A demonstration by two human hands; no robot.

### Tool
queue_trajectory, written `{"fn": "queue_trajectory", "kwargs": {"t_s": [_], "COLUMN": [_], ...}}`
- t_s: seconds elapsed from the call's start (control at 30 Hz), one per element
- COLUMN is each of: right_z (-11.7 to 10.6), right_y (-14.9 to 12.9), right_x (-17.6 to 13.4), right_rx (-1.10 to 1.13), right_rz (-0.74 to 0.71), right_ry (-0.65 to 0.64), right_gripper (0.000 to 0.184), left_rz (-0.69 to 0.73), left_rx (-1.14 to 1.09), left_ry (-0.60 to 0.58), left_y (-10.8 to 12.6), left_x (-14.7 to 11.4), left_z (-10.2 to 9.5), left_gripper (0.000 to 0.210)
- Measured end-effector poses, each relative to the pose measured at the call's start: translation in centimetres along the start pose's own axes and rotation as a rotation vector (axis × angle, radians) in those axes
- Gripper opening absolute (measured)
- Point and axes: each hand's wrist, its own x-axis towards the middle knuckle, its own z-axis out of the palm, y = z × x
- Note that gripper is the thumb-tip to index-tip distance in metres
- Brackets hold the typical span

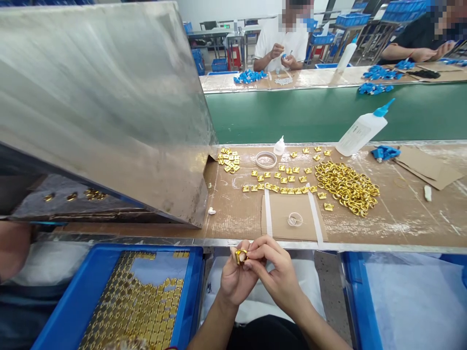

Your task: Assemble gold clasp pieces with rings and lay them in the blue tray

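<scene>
Hands meet at lower centre of the frame: left hand (235,282) and right hand (275,272) each keep a closed fingertip grip on one gold ring (241,255), raised off the bench (401,218) for close work.

Nothing readable is showing from where I am looking: the squeeze bottle (361,132) is carrying no legible label, and the blue tray (93,287) and cardboard (292,218) are bearing no print or numbers.
</scene>
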Motion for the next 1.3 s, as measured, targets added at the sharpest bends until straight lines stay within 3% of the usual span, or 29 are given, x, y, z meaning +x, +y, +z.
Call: {"fn": "queue_trajectory", "kwargs": {"t_s": [1.3], "right_z": [0.06], "right_y": [-0.13], "right_x": [0.34], "right_rx": [-0.019], "right_rz": [0.022], "right_ry": [0.009], "right_gripper": [0.009], "left_rz": [0.026], "left_rx": [0.059], "left_ry": [0.028], "left_y": [-0.12], "left_x": [0.14], "left_z": [0.07], "left_gripper": [0.050]}}
